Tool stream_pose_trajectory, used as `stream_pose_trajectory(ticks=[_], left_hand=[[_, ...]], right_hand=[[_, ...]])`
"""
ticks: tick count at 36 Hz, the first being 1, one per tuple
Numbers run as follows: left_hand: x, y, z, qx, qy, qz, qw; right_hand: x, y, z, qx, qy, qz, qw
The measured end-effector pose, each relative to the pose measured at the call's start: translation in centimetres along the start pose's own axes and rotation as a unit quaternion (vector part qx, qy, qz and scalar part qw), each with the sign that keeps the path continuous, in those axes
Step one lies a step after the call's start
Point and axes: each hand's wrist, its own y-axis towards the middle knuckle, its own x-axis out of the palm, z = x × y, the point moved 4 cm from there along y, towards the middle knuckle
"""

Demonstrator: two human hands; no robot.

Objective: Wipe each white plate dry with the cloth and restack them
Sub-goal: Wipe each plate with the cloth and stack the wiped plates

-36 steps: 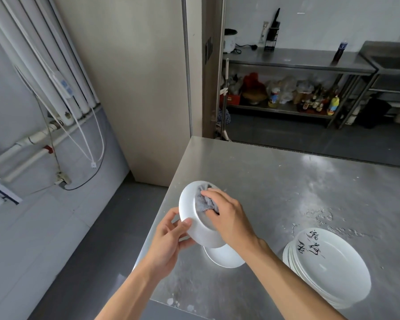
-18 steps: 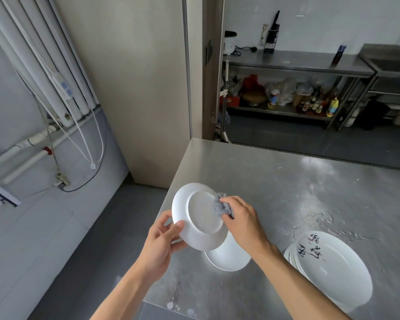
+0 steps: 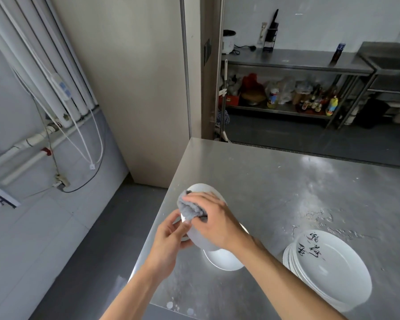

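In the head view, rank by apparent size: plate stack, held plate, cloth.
1. plate stack, largest.
2. held plate, partly covered by the right hand and nearer the camera, so less sure.
3. cloth, smallest, bunched under that hand.

Bright, cool, even indoor light. Soft glare patches on the far side of the steel table (image 3: 275,204). The lower plate (image 3: 224,262), lying under my arms, blows out white with no detail. Shadows are faint and soft. Wide-angle bend at the edges: pipes (image 3: 32,65) and door frame (image 3: 185,65) curve. My left hand (image 3: 169,241) is slightly blurred at the fingers; the back shelf (image 3: 286,109) is soft.
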Motion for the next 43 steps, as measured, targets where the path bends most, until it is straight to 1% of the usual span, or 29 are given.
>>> stream_pose_trajectory(ticks=[3,7,12,15,17,20,23,25,27,30,32,34,37,41,43], left_hand=[[-0.5,0.2,0.2,0.011,-0.005,0.020,1.000],[-1.0,0.1,-0.2,0.013,-0.016,0.027,0.999],[-1.6,-0.2,-0.6,-0.013,-0.066,0.044,0.997],[-2.0,-0.1,-0.6,-0.015,-0.106,0.050,0.993],[-2.6,0.1,-0.5,-0.017,-0.126,0.068,0.990],[-3.3,0.3,-0.5,-0.021,-0.126,0.083,0.988],[-3.8,0.3,-0.5,-0.028,-0.127,0.086,0.988],[-4.0,0.2,-0.5,-0.033,-0.127,0.085,0.988],[-4.2,0.1,-0.5,-0.039,-0.120,0.075,0.989],[-4.0,-0.4,-0.4,-0.048,-0.102,0.042,0.993],[-3.6,-0.8,-0.3,-0.054,-0.082,0.011,0.995],[-3.1,-1.2,-0.4,-0.066,-0.061,-0.018,0.996],[-2.0,-1.5,-0.8,-0.079,-0.033,-0.050,0.995],[-0.3,-1.4,-1.2,-0.071,-0.024,-0.053,0.996],[0.0,-1.1,-1.2,-0.062,-0.026,-0.042,0.997]], right_hand=[[1.1,-1.1,-0.4,-0.017,0.020,-0.022,0.999],[1.7,-2.1,-0.2,-0.035,0.014,-0.010,0.999],[1.9,-2.9,-0.2,-0.097,-0.047,0.020,0.994],[2.0,-3.7,0.8,-0.136,-0.098,0.007,0.986],[2.1,-4.5,1.5,-0.157,-0.130,-0.006,0.979],[2.0,-5.5,2.4,-0.167,-0.152,-0.001,0.974],[1.5,-6.1,3.3,-0.145,-0.155,0.018,0.977],[1.0,-6.3,4.2,-0.101,-0.143,0.035,0.984],[0.3,-6.5,5.2,-0.038,-0.113,0.055,0.991],[-1.1,-5.9,6.2,0.049,-0.067,0.094,0.992],[-2.1,-5.0,6.3,0.079,-0.047,0.132,0.987],[-2.9,-3.8,5.9,0.097,-0.043,0.152,0.983],[-3.2,-2.0,4.4,0.091,-0.045,0.129,0.986],[-1.9,-0.8,1.6,0.001,-0.032,0.050,0.998],[-0.9,-0.8,0.8,-0.023,-0.039,0.003,0.999]])
